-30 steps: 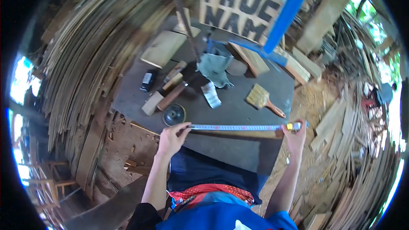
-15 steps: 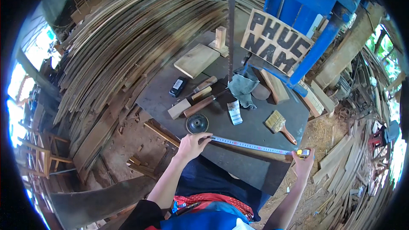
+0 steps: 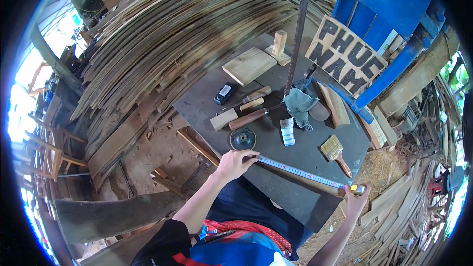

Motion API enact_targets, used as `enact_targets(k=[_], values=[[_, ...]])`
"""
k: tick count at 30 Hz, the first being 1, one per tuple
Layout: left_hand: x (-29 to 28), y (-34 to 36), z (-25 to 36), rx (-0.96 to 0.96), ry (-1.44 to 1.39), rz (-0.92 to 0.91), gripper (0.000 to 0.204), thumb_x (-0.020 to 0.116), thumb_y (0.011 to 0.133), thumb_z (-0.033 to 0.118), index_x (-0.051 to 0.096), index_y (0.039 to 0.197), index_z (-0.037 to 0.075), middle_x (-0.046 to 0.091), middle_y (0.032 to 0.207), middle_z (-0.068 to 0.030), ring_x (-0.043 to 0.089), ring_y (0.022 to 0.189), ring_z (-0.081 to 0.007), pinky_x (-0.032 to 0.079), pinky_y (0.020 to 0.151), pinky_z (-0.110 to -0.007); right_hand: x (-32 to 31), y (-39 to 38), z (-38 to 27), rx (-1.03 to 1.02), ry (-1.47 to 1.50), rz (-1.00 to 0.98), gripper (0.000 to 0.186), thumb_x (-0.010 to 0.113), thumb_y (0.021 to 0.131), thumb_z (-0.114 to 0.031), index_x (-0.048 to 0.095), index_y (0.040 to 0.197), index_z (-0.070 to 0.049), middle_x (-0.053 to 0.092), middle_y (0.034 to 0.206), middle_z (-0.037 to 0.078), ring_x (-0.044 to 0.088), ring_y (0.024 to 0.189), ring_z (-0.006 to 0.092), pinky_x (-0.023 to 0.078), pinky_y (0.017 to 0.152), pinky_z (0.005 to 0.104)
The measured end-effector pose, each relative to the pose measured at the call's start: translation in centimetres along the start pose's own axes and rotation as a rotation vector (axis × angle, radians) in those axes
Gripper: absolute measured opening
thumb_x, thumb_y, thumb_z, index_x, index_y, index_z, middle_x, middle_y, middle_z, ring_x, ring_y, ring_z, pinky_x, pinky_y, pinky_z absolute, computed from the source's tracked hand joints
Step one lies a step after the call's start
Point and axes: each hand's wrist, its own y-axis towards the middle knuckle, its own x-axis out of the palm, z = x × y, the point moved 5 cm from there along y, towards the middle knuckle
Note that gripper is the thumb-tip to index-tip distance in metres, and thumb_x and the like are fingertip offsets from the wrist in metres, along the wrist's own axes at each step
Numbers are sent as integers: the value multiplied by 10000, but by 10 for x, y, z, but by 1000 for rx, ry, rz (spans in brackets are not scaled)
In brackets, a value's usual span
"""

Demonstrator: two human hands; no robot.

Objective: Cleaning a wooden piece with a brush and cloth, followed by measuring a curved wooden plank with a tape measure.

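A tape measure's pale blade [image 3: 300, 172] is pulled out across the near part of the dark metal table [image 3: 308, 150], slanting down to the right. My left hand [image 3: 232, 164] pinches its free end between thumb and fingers. At the other end, my right hand [image 3: 355, 202] grips the yellow and black tape case [image 3: 358, 188]. Along the blade's near side runs a brown wooden strip [image 3: 320, 183], partly hidden by the tape. A round dark disc [image 3: 243, 139] with a central hole lies just beyond my left hand. Farther right rests a wide paintbrush [image 3: 336, 155] with a wooden handle.
A toothed saw blade [image 3: 299, 34] rises upright from the table by a blue machine frame [image 3: 394, 79]. A grey rag [image 3: 299, 103], paper packet [image 3: 287, 132], wooden-handled tools [image 3: 249, 118], black device [image 3: 225, 93] and flat board [image 3: 250, 66] lie about. Stacked planks [image 3: 172, 34] fill the far left.
The whole scene has shifted right and slightly down in the picture. The tape slopes a little more steeply, its case end lower. Both hands keep their hold.
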Motion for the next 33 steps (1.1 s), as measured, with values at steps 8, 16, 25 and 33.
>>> enact_targets(k=[8, 16, 25, 33], values=[[6, -1, 11, -62, -44, -83, 215, 764, 944, 261, 794, 1144, 187, 783, 985, -120, 754, 865, -349, 600, 764, -429, -16, -7, 13, -113, -189, 74, 664, 936, 791, -172, 520, 1287, -24, 596, 1089, 107, 585, 995, 225, 507, 901, 379], [3, 0, -3, -100, -151, -21, 246, 784, 943, 126, 779, 1179, 60, 800, 1044, -128, 705, 764, -147, 550, 703, -315, 3, 7, 14, -55, -95, 36, 704, 973, 748, -265, 556, 1249, 1, 653, 1069, 142, 617, 967, 246, 519, 873, 388], [3, 8, 10, 63, 100, -113, 242, 754, 967, 143, 746, 1206, 109, 789, 976, -134, 742, 714, -264, 561, 643, -354, -7, -15, 0, -22, -117, 95, 609, 958, 753, -184, 562, 1187, -23, 668, 971, 108, 642, 874, 212, 531, 792, 367], [4, 0, -4, 51, 43, -50, 231, 753, 973, 116, 770, 1200, 77, 774, 892, -146, 643, 619, -153, 507, 600, -302, -2, -19, -1, -139, -161, 166, 569, 960, 754, -199, 594, 1149, -16, 671, 955, 104, 660, 858, 208, 540, 783, 359]])
